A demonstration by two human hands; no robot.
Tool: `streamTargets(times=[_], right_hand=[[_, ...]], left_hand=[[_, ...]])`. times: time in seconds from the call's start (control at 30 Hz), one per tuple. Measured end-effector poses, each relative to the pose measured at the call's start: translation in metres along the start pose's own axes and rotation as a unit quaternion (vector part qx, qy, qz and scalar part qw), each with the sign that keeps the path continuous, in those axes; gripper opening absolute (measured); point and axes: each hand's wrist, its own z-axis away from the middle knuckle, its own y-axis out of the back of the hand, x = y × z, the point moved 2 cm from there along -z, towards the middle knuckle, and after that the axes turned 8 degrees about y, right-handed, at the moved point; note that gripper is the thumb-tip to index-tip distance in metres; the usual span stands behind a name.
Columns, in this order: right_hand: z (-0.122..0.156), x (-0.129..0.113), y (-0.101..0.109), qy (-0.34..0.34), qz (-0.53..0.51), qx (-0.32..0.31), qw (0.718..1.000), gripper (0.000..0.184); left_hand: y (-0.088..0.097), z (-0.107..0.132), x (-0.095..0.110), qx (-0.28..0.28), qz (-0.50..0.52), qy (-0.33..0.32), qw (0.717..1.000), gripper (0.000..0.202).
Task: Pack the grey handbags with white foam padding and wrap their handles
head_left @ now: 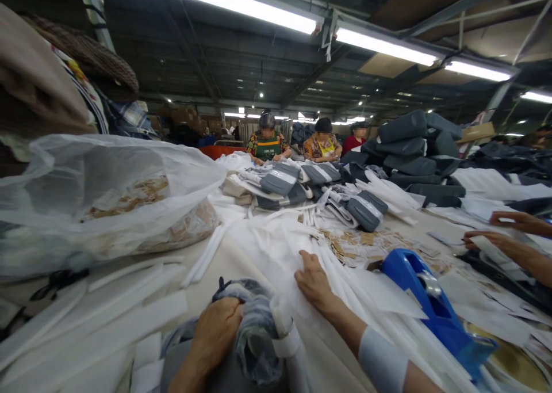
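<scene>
A grey-blue bundle (pixel 259 335) rests at the near edge of the worktop (pixel 228 260), clasped under the curled left hand (pixel 219 328), while the right hand (pixel 316 282), fingers loosely spread, apparently reaches among white strips (pixel 347 286); lifting one would call for a pinch. Grey folded pieces (pixel 278 180) crowd toward the far edge, beyond which co-workers (pixel 267 147) show beneath tube lights (pixel 383 43).

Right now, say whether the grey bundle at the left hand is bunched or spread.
Bunched: the grey bundle shows gathered folds against the left hand.
</scene>
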Motion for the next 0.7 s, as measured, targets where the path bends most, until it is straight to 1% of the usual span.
streamTargets(times=[0.07,0.13,0.2,0.23,0.27,0.33,0.37,0.4,0.43,0.47,0.53,0.6,0.63,0.7], right_hand=[[-0.003,0.022,0.009,-0.009,0.024,0.018,0.999,0.036],[0.001,0.041,0.021,-0.012,0.053,0.043,0.998,0.036],[0.013,0.05,0.032,0.0,0.075,0.071,0.995,0.04],[0.023,0.05,0.036,0.015,0.08,0.08,0.993,0.042],[0.034,0.047,0.037,0.047,0.078,0.083,0.992,0.042],[0.059,0.036,0.034,0.147,0.068,0.078,0.984,0.038],[0.071,0.029,0.03,0.212,0.064,0.077,0.972,0.036],[0.082,0.023,0.024,0.256,0.068,0.082,0.961,0.034],[0.09,0.018,0.018,0.286,0.071,0.094,0.951,0.03],[0.096,0.014,0.013,0.3,0.07,0.11,0.945,0.026],[0.1,0.01,0.006,0.3,0.047,0.15,0.941,0.014],[0.098,0.007,0.005,0.298,0.01,0.181,0.937,0.004],[0.097,0.005,0.008,0.298,-0.005,0.191,0.935,0.003],[0.097,0.001,0.014,0.296,-0.018,0.195,0.935,0.007]], left_hand=[[-0.002,-0.001,0.0,-0.002,-0.001,0.005,1.0,0.036],[-0.002,-0.002,0.001,-0.004,-0.003,0.004,1.0,0.035],[-0.001,-0.002,0.002,-0.007,-0.006,0.001,1.0,0.035],[-0.001,-0.002,0.002,-0.008,-0.007,0.0,1.0,0.034],[0.0,-0.002,0.003,-0.009,-0.008,0.0,1.0,0.033],[0.0,-0.001,0.003,-0.011,-0.008,0.0,1.0,0.033],[0.0,-0.001,0.004,-0.012,-0.008,0.0,1.0,0.032],[0.001,0.0,0.004,-0.011,-0.007,0.0,1.0,0.032],[0.001,0.0,0.004,-0.01,-0.005,0.0,1.0,0.031],[0.001,0.0,0.004,-0.008,-0.004,0.0,1.0,0.031],[0.001,0.0,0.004,-0.002,0.002,-0.002,1.0,0.03],[0.003,0.0,0.002,0.002,0.01,-0.004,1.0,0.029],[0.004,0.0,0.001,0.003,0.013,-0.005,1.0,0.029],[0.007,0.002,-0.001,0.001,0.039,-0.008,0.999,0.029]])
